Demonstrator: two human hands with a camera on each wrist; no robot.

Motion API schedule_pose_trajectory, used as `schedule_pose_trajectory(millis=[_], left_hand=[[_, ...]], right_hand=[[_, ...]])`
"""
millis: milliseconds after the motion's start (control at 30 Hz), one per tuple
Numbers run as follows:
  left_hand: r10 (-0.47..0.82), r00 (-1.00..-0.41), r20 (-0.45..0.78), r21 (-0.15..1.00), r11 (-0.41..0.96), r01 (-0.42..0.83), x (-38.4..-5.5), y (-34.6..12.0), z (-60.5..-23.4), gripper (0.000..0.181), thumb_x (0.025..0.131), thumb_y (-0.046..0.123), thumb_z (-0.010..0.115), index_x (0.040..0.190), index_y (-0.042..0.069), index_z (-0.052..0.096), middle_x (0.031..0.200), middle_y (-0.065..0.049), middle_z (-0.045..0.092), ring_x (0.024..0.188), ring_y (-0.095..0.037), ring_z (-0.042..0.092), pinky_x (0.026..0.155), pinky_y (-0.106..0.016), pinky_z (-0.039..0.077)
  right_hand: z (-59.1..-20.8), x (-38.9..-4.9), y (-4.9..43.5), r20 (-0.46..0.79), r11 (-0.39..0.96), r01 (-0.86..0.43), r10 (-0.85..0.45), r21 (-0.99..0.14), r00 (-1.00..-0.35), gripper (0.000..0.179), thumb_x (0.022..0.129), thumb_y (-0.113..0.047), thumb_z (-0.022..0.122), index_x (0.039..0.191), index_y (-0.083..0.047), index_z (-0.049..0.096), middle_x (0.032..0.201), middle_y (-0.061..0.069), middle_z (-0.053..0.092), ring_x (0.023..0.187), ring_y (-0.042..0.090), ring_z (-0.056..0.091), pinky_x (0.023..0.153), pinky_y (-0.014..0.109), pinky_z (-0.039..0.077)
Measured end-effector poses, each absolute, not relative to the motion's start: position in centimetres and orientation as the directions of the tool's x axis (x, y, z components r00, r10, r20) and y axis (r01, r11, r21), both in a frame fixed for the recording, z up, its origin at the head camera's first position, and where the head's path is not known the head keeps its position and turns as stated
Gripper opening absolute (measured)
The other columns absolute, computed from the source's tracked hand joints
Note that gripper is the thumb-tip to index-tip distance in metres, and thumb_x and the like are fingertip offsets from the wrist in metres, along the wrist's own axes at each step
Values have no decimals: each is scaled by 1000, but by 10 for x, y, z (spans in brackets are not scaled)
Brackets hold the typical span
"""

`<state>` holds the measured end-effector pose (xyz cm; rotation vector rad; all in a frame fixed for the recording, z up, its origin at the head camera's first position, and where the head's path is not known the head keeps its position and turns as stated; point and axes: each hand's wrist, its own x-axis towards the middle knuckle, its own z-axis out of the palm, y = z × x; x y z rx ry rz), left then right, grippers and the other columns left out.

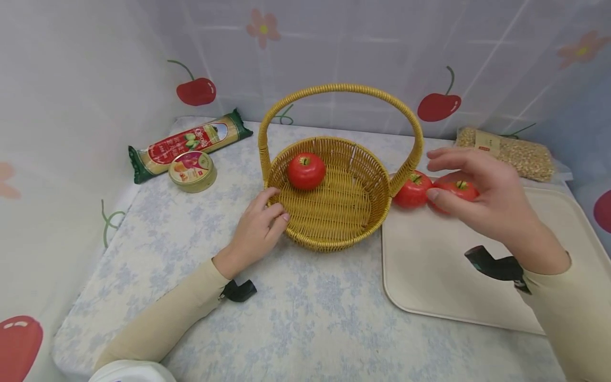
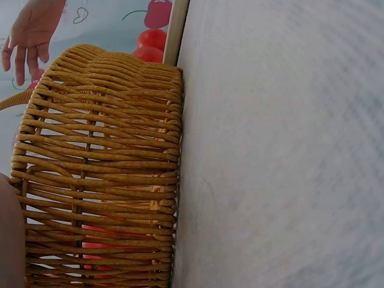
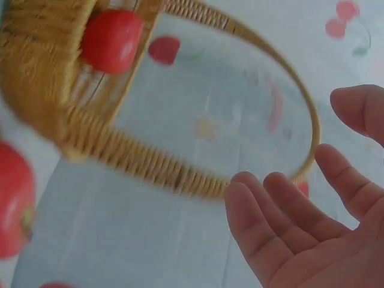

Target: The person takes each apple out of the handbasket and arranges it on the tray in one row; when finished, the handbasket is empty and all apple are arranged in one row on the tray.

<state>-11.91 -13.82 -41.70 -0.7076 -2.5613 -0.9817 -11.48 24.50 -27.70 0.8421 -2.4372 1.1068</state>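
Observation:
A yellow wicker basket with a tall arched handle stands mid-table, one red apple inside it near its left wall. My left hand holds the basket's near-left rim, fingers curled over the edge; in the left wrist view only a sliver of that hand shows beside the weave. Over the tray, to the right of the basket, my right hand hovers with fingers spread apart and nothing between them. Beneath and beside it are two more red apples, one by the basket's handle and another partly covered by the hand.
The beige tray lies at the right under the apples. A bag of grains lies behind it. At the back left are a pasta packet and a round tin. A white lid-like object shows at the bottom edge.

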Motion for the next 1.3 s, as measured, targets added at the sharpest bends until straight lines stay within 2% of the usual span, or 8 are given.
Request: schedule_pose_trajectory(millis=[100, 200, 367, 467, 533, 700, 933, 1300], left_hand=[[334, -831, 444, 533, 646, 545, -119, -138, -417, 22, 100, 18, 52, 86, 8, 65, 140, -25, 55, 131, -39, 54, 107, -57, 44], [335, -831, 443, 530, 650, 545, -119, -138, -416, 22, 100, 19, 52, 86, 8, 65, 140, -25, 55, 131, -39, 53, 107, -56, 44], [338, -832, 439, 528, 652, 544, -120, -138, -416, 23, 100, 21, 51, 87, 8, 65, 140, -25, 54, 131, -39, 53, 107, -56, 45], [341, -829, 443, 525, 651, 548, -120, -138, -416, 23, 100, 21, 51, 86, 8, 64, 140, -25, 54, 131, -39, 53, 106, -57, 45], [342, -828, 445, 524, 650, 551, -120, -137, -415, 22, 100, 21, 52, 86, 9, 64, 140, -25, 54, 131, -40, 53, 106, -57, 45], [343, -825, 449, 520, 650, 554, -120, -138, -415, 23, 100, 20, 51, 85, 8, 64, 139, -25, 55, 129, -40, 54, 105, -57, 46], [341, -820, 461, 512, 652, 559, -120, -139, -418, 24, 101, 20, 50, 84, 8, 64, 138, -26, 56, 127, -40, 56, 103, -56, 46], [346, -810, 474, 508, 644, 572, -120, -139, -419, 23, 100, 20, 51, 83, 10, 62, 139, -26, 55, 130, -39, 54, 105, -56, 46]], right_hand=[[-274, -125, 217, 519, 459, -710, -484, -535, -704, 48, 70, 16, 80, 115, 1, 69, 126, -6, 67, 111, -5, 61, 87, 6, 50], [-275, -138, 189, 473, 452, -719, -546, -528, -691, 43, 77, 7, 80, 117, -2, 69, 122, 6, 70, 108, 2, 63, 87, 9, 51], [-282, -163, 149, 297, 525, -607, -558, -597, -775, 40, 90, -13, 73, 128, -8, 64, 126, 6, 68, 111, 18, 65, 96, 33, 55], [-287, -181, 128, 185, 570, -513, -534, -642, -825, 45, 92, -21, 70, 135, -9, 60, 134, 7, 65, 119, 27, 63, 102, 47, 52], [-293, -194, 116, 128, 599, -465, -518, -652, -846, 49, 92, -24, 69, 138, -9, 58, 139, 9, 63, 123, 30, 61, 104, 51, 50], [-307, -219, 94, 1, 652, -354, -476, -670, -880, 55, 92, -29, 70, 142, -12, 55, 145, 9, 58, 130, 31, 56, 105, 51, 48], [-326, -241, 76, -82, 670, -269, -443, -692, -893, 54, 90, -30, 74, 138, -13, 57, 146, 11, 55, 132, 31, 52, 107, 50, 48], [-350, -251, 72, -176, 623, -175, -460, -763, -870, 42, 88, -24, 78, 123, -11, 59, 133, 10, 57, 120, 26, 54, 99, 45, 49]])
